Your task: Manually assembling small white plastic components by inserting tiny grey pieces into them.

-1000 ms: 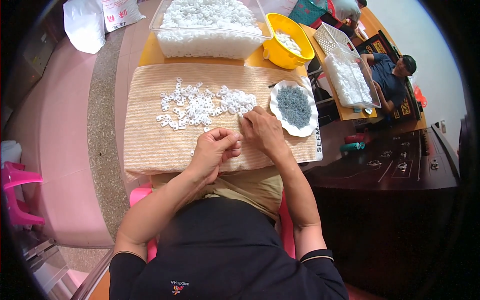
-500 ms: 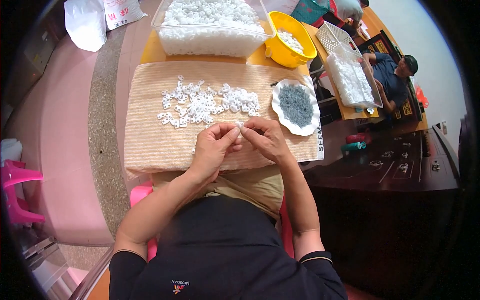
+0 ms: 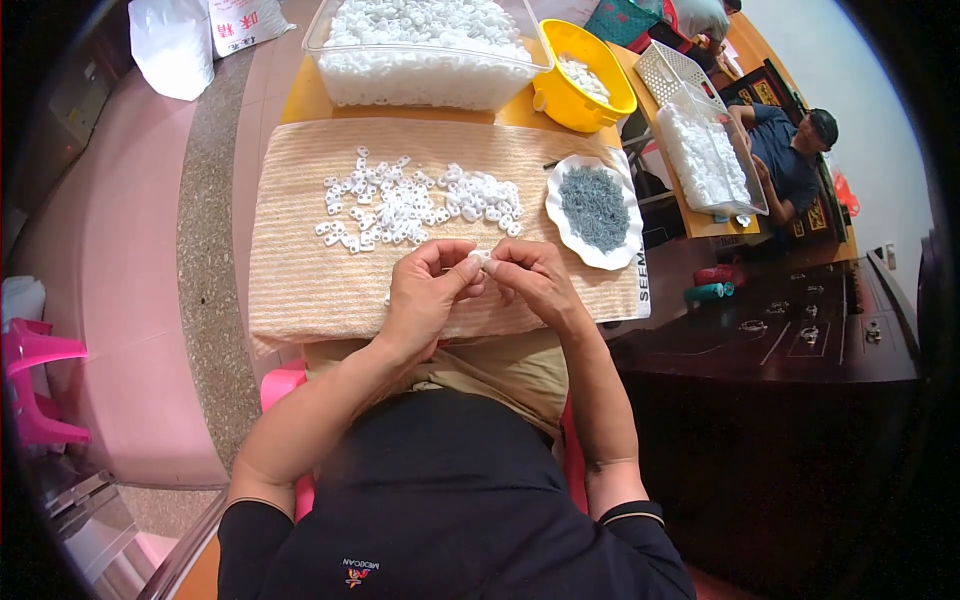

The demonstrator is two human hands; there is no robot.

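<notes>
Okay, left hand and right hand both pinch one small white plastic piece at the fingertips, over the cream-and-orange striped towel. Step looks like two-handed fine handling; I'd say next move calls for steady fingertip alignment. Loose white holed plastic pieces lie just beyond. Writing: black capitals on towel's right edge, red characters on white sack, lettered logo on black shirt.

Between my fingertips I have a white piece. Beyond them lie more white pieces on a cloth striped in cream and pale orange. To their right, a white dish holds blue-grey bits; farther out sits a yellow tub. Below my fingers is my black shirt, sleeves edged in tan.
</notes>
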